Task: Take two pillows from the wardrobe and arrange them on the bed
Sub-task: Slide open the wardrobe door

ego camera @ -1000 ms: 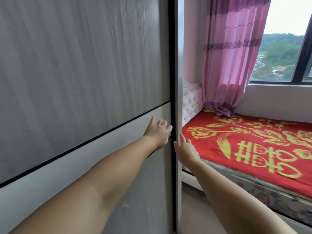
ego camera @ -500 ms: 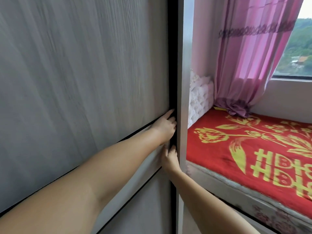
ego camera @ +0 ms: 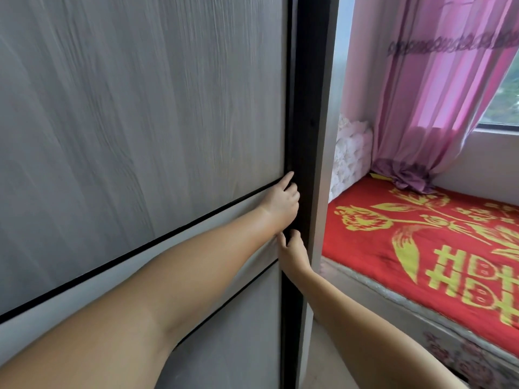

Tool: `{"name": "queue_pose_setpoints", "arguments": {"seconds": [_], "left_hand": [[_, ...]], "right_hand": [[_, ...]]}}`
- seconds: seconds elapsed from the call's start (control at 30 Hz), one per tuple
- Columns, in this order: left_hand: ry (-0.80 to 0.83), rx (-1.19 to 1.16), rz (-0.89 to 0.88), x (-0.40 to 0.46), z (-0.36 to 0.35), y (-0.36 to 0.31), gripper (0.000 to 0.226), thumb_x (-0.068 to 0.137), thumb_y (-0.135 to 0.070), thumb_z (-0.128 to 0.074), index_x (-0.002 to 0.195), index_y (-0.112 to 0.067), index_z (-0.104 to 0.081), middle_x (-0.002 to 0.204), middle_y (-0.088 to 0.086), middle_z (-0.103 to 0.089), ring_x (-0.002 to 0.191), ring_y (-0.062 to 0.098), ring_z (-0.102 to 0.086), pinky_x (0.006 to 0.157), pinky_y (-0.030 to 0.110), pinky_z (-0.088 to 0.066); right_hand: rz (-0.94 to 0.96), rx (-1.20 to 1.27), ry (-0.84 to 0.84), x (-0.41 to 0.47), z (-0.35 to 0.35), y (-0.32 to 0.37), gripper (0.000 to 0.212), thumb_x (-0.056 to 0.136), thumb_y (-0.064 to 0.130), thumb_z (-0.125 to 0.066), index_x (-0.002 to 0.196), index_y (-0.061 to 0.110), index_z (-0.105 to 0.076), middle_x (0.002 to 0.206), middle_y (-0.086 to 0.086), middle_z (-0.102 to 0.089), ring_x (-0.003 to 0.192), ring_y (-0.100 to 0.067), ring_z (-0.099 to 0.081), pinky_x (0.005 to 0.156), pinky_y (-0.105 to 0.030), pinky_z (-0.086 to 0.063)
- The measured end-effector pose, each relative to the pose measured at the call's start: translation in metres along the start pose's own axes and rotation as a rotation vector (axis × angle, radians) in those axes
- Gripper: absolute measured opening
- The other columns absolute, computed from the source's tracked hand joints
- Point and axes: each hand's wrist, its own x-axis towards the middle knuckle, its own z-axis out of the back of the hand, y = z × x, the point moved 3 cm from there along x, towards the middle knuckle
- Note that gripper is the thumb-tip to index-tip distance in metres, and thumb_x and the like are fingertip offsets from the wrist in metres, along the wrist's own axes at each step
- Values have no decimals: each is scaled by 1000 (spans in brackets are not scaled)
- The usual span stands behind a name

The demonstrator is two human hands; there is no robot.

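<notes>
A grey wood-grain sliding wardrobe door point(ego camera: 140, 122) fills the left of the view. Its right edge stands a little apart from the wardrobe's side panel point(ego camera: 323, 164), leaving a dark narrow gap point(ego camera: 304, 108). My left hand point(ego camera: 280, 204) grips the door's right edge with fingers curled into the gap. My right hand point(ego camera: 292, 249) holds the same edge just below it. No pillows are visible; the wardrobe's inside is dark. The bed point(ego camera: 421, 248), covered by a red blanket with yellow patterns, lies to the right.
A pink curtain point(ego camera: 421, 94) hangs over the bed's far corner beside a window point(ego camera: 505, 102). A white tufted headboard point(ego camera: 348, 153) stands behind the wardrobe's side panel. A strip of floor point(ego camera: 323, 360) runs between wardrobe and bed.
Both hands reached the door's right edge and hooked into it. The door has slid left, widening the dark gap. My view has moved closer.
</notes>
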Motion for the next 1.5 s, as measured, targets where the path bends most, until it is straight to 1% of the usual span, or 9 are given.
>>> {"name": "queue_pose_setpoints", "arguments": {"seconds": [0.3,0.43,0.6,0.73,0.9,1.23,1.3,1.4,1.5], "left_hand": [[-98,-146,101,-138,-20,2,35,96,-4,-28,120,-1,-53,124,16,-53,130,34,-37,120,51,-1],[-134,-147,108,-211,-34,3,31,91,1,-31,109,-4,-56,116,14,-56,127,32,-41,119,51,-2],[-196,-68,107,-297,-44,6,32,84,0,-38,95,-15,-65,102,2,-65,115,21,-56,116,48,-23],[-183,-7,100,-354,-53,7,18,82,-8,-54,88,-17,-67,97,-1,-67,111,18,-60,114,47,-30],[-99,36,130,-420,-55,10,7,79,-15,-61,80,-20,-67,89,-4,-67,105,17,-63,111,45,-37],[119,4,309,-540,-48,2,22,78,0,-55,86,-17,-66,97,1,-68,108,20,-62,110,48,-36],[140,12,332,-560,-47,2,26,79,1,-49,87,-17,-66,98,2,-67,108,21,-62,110,49,-34],[163,26,356,-589,-47,4,31,82,1,-41,91,-16,-66,102,5,-67,111,22,-60,112,50,-31],[179,25,378,-613,-48,3,29,80,2,-46,93,-14,-66,104,7,-67,112,23,-60,112,50,-30]], "right_hand": [[61,-71,106,-113,-59,31,48,100,40,-29,141,15,-35,137,-13,-43,121,-30,-47,100,-46,-42],[125,-191,177,-167,-88,49,43,100,37,-26,132,14,-43,128,-9,-50,107,-29,-54,87,-43,-47],[334,-374,291,-221,-121,67,37,102,34,-26,106,5,-49,114,-15,-60,99,-35,-56,78,-40,-44],[495,-512,399,-256,-145,81,43,103,36,-28,106,1,-51,103,-21,-65,95,-39,-61,78,-43,-50],[635,-523,558,-300,-174,99,42,103,33,-31,102,-2,-53,97,-22,-66,89,-40,-62,69,-39,-46],[877,-538,666,-388,-242,133,45,100,36,-34,95,-2,-59,93,-21,-67,86,-38,-65,62,-31,-40],[902,-529,704,-405,-253,141,41,100,34,-35,86,3,-57,83,-18,-63,75,-35,-61,59,-30,-40],[930,-526,742,-428,-266,149,43,100,32,-33,63,11,-39,66,-6,-49,66,-29,-50,57,-31,-38],[969,-526,768,-449,-277,157,48,101,31,-31,57,13,-37,56,0,-40,63,-26,-50,53,-28,-36]]}}
